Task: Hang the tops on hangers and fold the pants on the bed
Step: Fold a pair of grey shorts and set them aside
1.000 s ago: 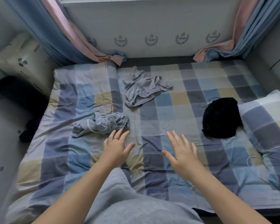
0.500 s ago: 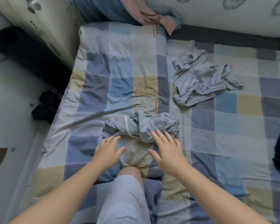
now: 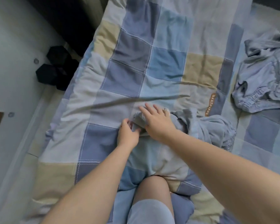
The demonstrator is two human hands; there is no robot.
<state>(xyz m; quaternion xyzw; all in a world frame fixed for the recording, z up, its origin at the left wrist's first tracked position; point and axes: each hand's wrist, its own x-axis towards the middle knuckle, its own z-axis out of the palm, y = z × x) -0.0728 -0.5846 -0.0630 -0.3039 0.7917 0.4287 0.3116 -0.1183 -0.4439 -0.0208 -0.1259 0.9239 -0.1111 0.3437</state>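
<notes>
A crumpled pale grey-blue cloth garment lay bunched on the bed's checked quilt of blue, grey, cream and tan squares, just beyond the person's bare knee. Its folds hid whether it was a top or a pair of pants. Both hands met at its left end. The left hand had its fingers curled and, with the thumb, pinched the edge of that end, so the cloth lay right between thumb and fingertips. The right hand lay palm down on top of the same end, just beside the left hand. Its fingers were straight and spread wide, gripping nothing, and their tips reached past the cloth's edge. The rest of the garment trailed away to the right of the right wrist, with a gathered hem at its far end.

A second crumpled grey-blue garment with an elastic gathered edge lay well apart, toward the right edge of the view, touched by neither hand. A small orange woven label sat on the quilt between the two garments. Pale grey shorts covered the thigh below the knee. On the pale floor left of the bed lay black objects, too blurred to identify.
</notes>
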